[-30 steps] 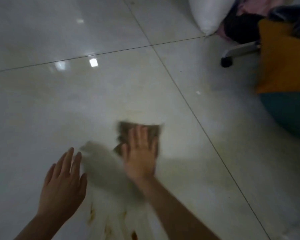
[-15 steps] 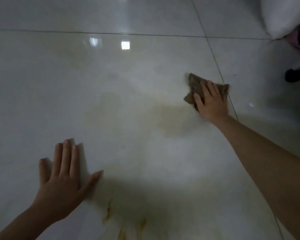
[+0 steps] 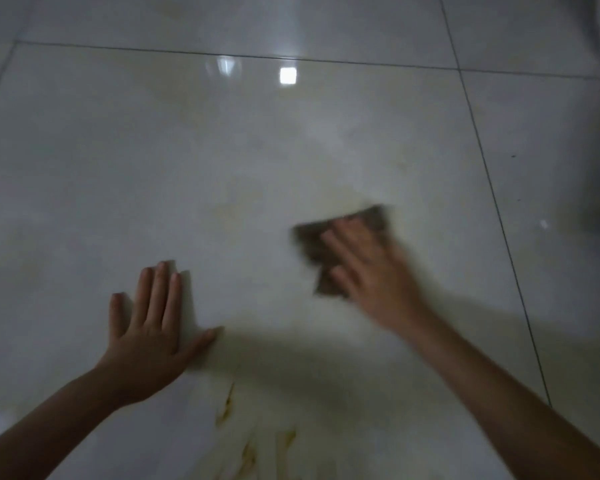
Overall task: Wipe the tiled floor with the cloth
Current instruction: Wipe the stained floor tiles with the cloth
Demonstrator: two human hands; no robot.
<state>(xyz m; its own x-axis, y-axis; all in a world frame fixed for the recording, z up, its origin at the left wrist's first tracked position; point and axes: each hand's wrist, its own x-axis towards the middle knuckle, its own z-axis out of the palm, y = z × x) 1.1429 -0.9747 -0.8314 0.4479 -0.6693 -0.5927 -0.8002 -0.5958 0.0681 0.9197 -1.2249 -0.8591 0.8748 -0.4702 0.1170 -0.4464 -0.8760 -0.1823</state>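
Brown cloth (image 3: 310,240) is pressed flat under the right grip (image 3: 371,271), fingers straight; orange stains (image 3: 250,452) are seen nearer the flat-spread left grip (image 3: 149,327).

The right hand (image 3: 371,268) presses a brown cloth (image 3: 329,251) on the tiled floor (image 3: 153,168); the left hand (image 3: 146,327) lies flat.

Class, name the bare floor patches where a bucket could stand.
Free: the tile stretch between the far grout line and the cloth; also left of the left hand. Crowded: around the right hand pressing the cloth, and the orange streaks nearest the camera.
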